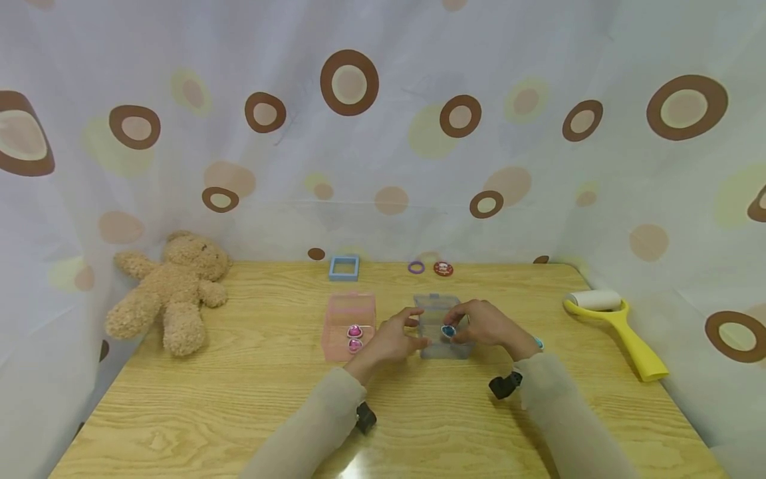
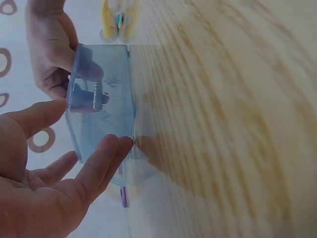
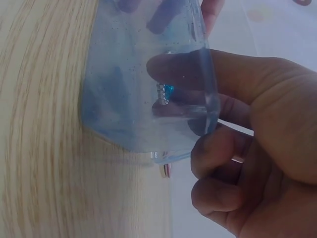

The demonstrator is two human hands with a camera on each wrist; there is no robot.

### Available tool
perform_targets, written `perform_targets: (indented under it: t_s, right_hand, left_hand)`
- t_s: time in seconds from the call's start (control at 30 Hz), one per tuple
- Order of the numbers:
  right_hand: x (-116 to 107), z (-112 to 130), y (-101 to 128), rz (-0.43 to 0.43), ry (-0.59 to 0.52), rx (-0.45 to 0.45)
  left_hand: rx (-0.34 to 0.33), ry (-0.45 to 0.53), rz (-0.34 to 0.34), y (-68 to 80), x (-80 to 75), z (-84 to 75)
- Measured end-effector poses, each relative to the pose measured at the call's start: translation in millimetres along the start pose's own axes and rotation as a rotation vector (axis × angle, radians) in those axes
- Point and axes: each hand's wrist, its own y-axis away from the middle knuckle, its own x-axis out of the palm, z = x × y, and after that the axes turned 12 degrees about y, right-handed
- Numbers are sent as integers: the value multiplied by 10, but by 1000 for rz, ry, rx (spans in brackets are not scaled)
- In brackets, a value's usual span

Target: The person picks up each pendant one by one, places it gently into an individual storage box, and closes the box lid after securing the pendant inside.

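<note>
A clear blue box (image 1: 432,351) with its lid raised stands between both hands. Inside it, my right hand (image 1: 486,324) pinches a blue gem with a silvery beaded rim (image 1: 449,330) between thumb and fingers. Through the wall in the right wrist view, the gem (image 3: 168,91) shows beside the thumb. My left hand (image 1: 391,338) is at the box's left side, fingers extended, with fingertips right at the wall in the left wrist view. To its left sits an open clear pink box (image 1: 350,304) holding two pink gems (image 1: 355,331).
Behind the boxes lie a light blue square frame (image 1: 344,277), a purple ring (image 1: 416,273) and a red round piece (image 1: 443,269). A teal gem (image 1: 540,342) peeks out past my right wrist. A teddy bear (image 1: 179,286) lies at left, a yellow-handled lint roller (image 1: 637,346) at right.
</note>
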Motion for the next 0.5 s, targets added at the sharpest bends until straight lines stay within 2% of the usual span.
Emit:
perform_targets:
  t_s: [0.5]
  right_hand:
    - [-6,22,11,2,10,-19]
  left_hand:
    - [-17,10,-18,-8,8,-2]
